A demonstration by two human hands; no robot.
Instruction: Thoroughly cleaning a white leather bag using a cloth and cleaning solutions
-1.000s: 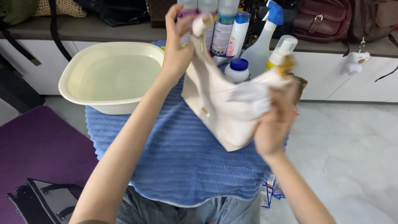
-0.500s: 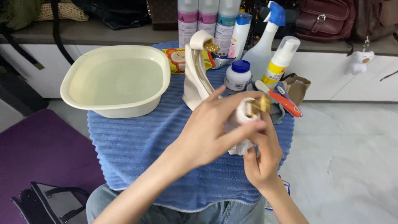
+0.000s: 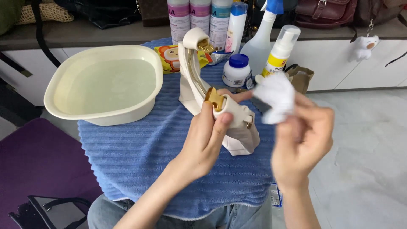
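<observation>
My left hand [image 3: 206,135] grips a cream leather handbag [image 3: 237,129] near its gold clasp [image 3: 214,98], holding it just above the blue ribbed towel [image 3: 140,157]. The bag's strap [image 3: 190,68] arches up and back toward the bottles. My right hand [image 3: 304,142] pinches a crumpled white wipe [image 3: 274,96] just to the right of the clasp, a little apart from the bag.
A cream basin of water [image 3: 104,85] sits at the left on the towel. Behind stand several bottles [image 3: 220,21], a white spray bottle [image 3: 263,40], a foam pump bottle [image 3: 280,51], a small blue-capped jar [image 3: 236,71] and a yellow packet [image 3: 171,57]. Dark bags line the shelf [image 3: 322,17].
The bag came down from mid-air to the towel. My left hand shifted from over the clasp to gripping beneath it, and my right hand pulled back to the right with the wipe.
</observation>
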